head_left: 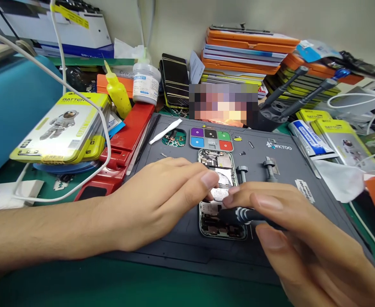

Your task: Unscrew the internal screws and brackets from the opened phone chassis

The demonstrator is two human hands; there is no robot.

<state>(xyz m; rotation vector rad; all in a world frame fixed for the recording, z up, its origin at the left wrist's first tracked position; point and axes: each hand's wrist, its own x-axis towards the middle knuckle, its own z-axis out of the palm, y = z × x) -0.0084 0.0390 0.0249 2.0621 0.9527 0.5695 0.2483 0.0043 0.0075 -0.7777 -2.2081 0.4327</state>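
An opened smartphone (210, 209), its inner parts bare, lies on a dark grey work mat (174, 232). My left hand (161, 200) reaches over the phone's left edge, fingers drawn together above its middle. Whether a small part is between those fingertips is hidden. In my right hand (302, 230) is a dark screwdriver (243, 215) with silvery rings, held between thumb and fingers. It lies nearly level, its front end over the lower part of the phone. A round silvery pad (221, 192) shows between the two hands.
Around the phone are a coloured screw tray (211, 139), a white spudger-like stick (166, 131), two upright screwdrivers (269, 168) and a blade (304, 190). Battery boxes (62, 128) and a red holder (123, 149) stand left. A white cable (106, 170) loops there.
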